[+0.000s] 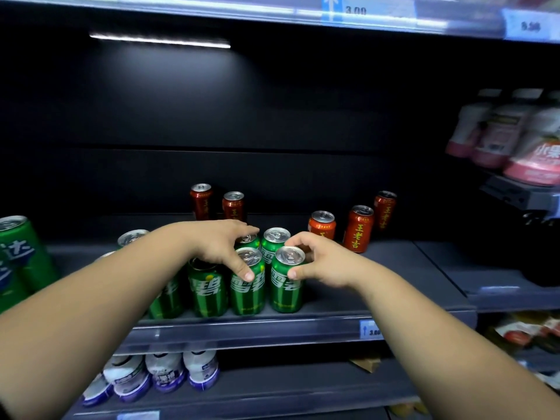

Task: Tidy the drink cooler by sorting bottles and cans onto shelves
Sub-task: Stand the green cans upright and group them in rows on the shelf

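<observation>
The front row of green Sprite cans (pixel 208 294) stands near the lip of the shelf (pixel 378 301), so a sideways nudge could tip one off onto the white bottles (pixel 200 369) below. The right hand (pixel 321 262) pinches the front-right Sprite can (pixel 286 294) at its rim, thumb on the label. The left hand (pixel 218 247) curls over the neighbouring Sprite can (pixel 247 297), thumb on its front. Both cans stand upright, undented and tightly packed, so lifting one may drag another. Farther back, red herbal tea cans (pixel 359 228) stand scattered, easily knocked by a deep reach.
</observation>
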The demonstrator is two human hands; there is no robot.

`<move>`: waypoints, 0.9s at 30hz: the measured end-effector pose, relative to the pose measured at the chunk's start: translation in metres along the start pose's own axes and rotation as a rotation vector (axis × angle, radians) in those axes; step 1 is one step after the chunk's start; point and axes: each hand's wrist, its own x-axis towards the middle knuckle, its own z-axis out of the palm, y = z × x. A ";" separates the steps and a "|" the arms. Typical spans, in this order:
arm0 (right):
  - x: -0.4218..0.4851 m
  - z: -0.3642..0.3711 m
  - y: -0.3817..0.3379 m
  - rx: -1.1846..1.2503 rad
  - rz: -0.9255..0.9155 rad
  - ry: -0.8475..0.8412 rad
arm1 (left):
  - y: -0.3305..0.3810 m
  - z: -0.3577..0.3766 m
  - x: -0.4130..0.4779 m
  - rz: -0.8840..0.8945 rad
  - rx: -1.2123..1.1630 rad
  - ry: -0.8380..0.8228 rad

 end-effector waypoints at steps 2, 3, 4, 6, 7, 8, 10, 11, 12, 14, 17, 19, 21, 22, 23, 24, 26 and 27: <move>0.002 0.005 -0.001 0.010 0.003 0.003 | 0.001 -0.001 0.000 0.003 0.019 0.008; 0.003 0.008 -0.001 0.016 0.001 0.005 | 0.001 -0.001 0.000 0.006 0.029 0.006; 0.003 0.010 -0.001 0.021 0.000 0.007 | 0.001 -0.002 0.000 0.009 0.035 0.002; 0.003 0.012 0.000 0.028 0.003 0.014 | -0.001 -0.003 0.001 0.012 0.043 -0.001; 0.002 0.013 0.000 0.030 0.006 0.021 | -0.002 -0.003 0.001 0.014 0.049 -0.001; 0.001 0.014 0.000 0.030 0.010 0.032 | -0.003 -0.002 0.001 0.015 0.057 0.000; -0.002 0.014 -0.001 0.009 0.010 0.051 | -0.003 0.000 0.002 0.017 0.074 0.011; -0.003 0.014 -0.002 -0.006 0.009 0.056 | -0.002 0.000 0.003 0.019 0.080 0.016; -0.003 0.015 -0.003 -0.019 0.007 0.057 | -0.002 0.001 0.003 0.023 0.089 0.018; -0.003 0.013 -0.006 -0.059 0.015 0.046 | -0.003 0.001 0.003 0.043 0.101 0.019; 0.000 0.005 -0.016 -0.133 0.045 0.029 | -0.008 -0.002 0.001 0.086 0.068 0.019; 0.003 -0.005 -0.023 -0.120 0.037 0.058 | -0.012 -0.006 -0.001 0.108 0.016 0.027; 0.010 -0.016 -0.031 -0.125 0.013 0.134 | -0.017 -0.010 -0.005 0.106 -0.023 0.084; 0.015 -0.020 -0.036 -0.151 -0.001 0.166 | -0.019 -0.013 -0.007 0.090 -0.028 0.131; 0.021 -0.023 -0.041 -0.180 -0.013 0.182 | -0.020 -0.016 -0.009 0.068 -0.027 0.184; 0.027 -0.024 -0.045 -0.195 -0.024 0.184 | -0.022 -0.019 -0.010 0.051 -0.023 0.233; 0.041 -0.024 -0.053 -0.223 -0.042 0.146 | -0.025 -0.024 -0.012 0.021 -0.036 0.319; 0.048 -0.023 -0.056 -0.254 -0.046 0.117 | -0.028 -0.025 -0.012 0.010 -0.041 0.351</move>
